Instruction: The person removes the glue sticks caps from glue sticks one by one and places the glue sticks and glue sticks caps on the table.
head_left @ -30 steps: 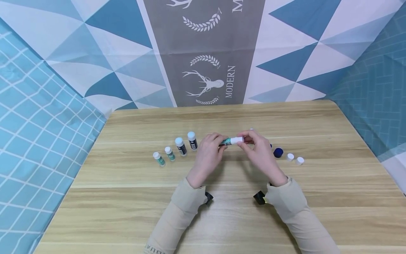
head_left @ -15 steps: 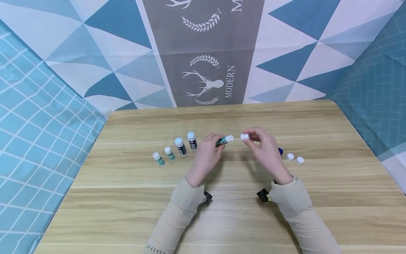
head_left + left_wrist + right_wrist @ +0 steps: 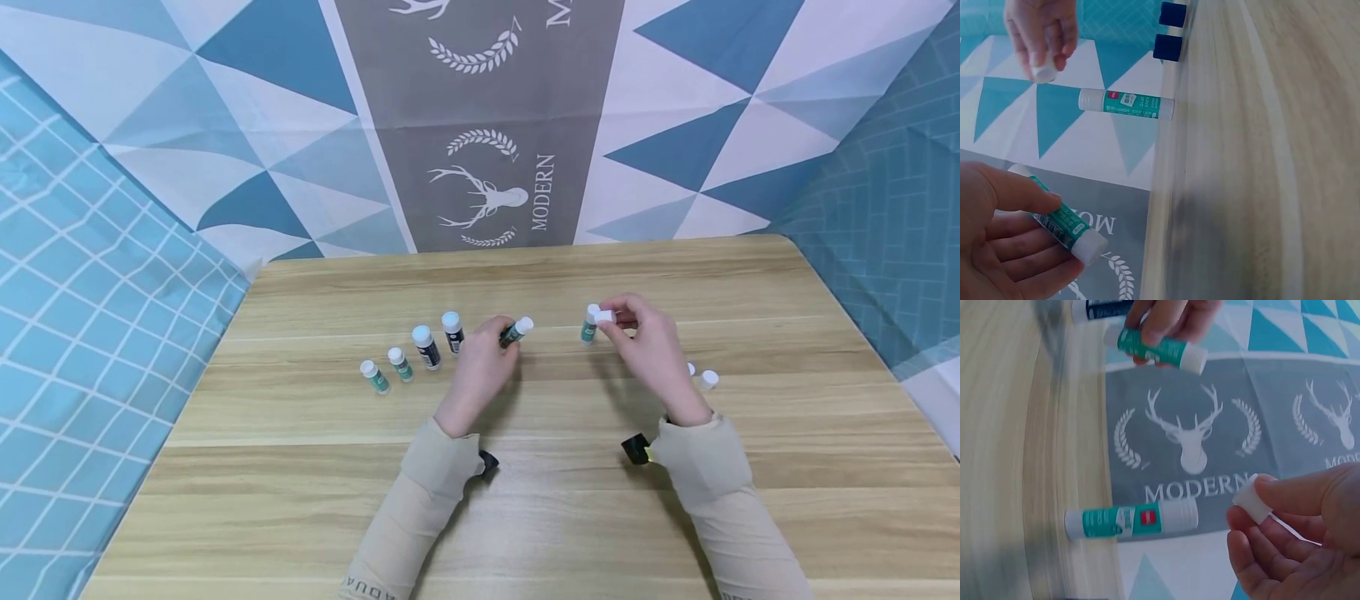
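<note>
My left hand (image 3: 483, 367) holds a green-labelled glue stick (image 3: 1063, 219) at a tilt between thumb and fingers, its white top pointing up to the right in the head view. Between thumb and fingertips, my right hand (image 3: 648, 354) pinches a small white cap (image 3: 1252, 499), apart from that stick. A second green glue stick (image 3: 588, 330) stands upright on the table just left of the right fingertips; in the head view the pinched cap partly overlaps its top.
Left of the left hand stand two dark-blue glue sticks (image 3: 427, 348) and two smaller green glue sticks (image 3: 377, 377). Two dark-blue caps (image 3: 1167, 47) show in the left wrist view. White caps (image 3: 709, 380) lie right of the right wrist on the wooden table (image 3: 555, 517).
The cap came off the glue stick in my left hand. My right hand moved right and slightly away with it, uncovering the standing glue stick; my left hand drew slightly left.
</note>
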Available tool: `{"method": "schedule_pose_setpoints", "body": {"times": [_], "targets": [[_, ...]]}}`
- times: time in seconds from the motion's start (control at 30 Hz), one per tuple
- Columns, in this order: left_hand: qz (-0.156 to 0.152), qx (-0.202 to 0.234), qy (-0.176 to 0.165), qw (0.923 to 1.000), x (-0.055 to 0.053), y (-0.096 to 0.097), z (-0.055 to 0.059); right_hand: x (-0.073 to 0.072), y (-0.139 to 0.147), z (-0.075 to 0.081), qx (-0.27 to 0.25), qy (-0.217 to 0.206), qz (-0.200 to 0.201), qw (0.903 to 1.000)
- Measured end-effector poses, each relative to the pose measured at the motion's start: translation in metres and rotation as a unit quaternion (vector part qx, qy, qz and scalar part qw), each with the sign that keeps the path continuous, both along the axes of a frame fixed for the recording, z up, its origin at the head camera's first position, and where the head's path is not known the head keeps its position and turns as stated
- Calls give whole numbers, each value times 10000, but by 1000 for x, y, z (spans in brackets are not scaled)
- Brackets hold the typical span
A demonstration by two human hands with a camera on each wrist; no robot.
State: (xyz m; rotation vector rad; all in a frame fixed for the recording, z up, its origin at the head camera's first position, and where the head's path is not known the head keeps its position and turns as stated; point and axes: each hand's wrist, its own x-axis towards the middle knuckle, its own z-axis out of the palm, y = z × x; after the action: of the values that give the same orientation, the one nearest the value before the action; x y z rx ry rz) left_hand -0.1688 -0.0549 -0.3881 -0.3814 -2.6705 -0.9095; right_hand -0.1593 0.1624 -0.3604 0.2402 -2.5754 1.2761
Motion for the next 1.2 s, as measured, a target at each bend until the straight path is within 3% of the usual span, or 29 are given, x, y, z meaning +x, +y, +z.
{"method": "schedule_pose_setpoints", "body": {"times": [0.27,0.53,1.0,1.2], "targets": [[148,98,-231,9996,-2,-2,-3,-6,11,-3,8,-584,114,9982],[99,81,-283,9995,-3,-2,-8,-7,17,-6,559,-1078,-45,9926],[211,102,-562,9981,-6,-5,-11,-15,14,-26,1032,-704,87,9921],[326,98,-601,9976,-7,-5,-13,-16,13,-30,1183,-796,127,9897]]}}
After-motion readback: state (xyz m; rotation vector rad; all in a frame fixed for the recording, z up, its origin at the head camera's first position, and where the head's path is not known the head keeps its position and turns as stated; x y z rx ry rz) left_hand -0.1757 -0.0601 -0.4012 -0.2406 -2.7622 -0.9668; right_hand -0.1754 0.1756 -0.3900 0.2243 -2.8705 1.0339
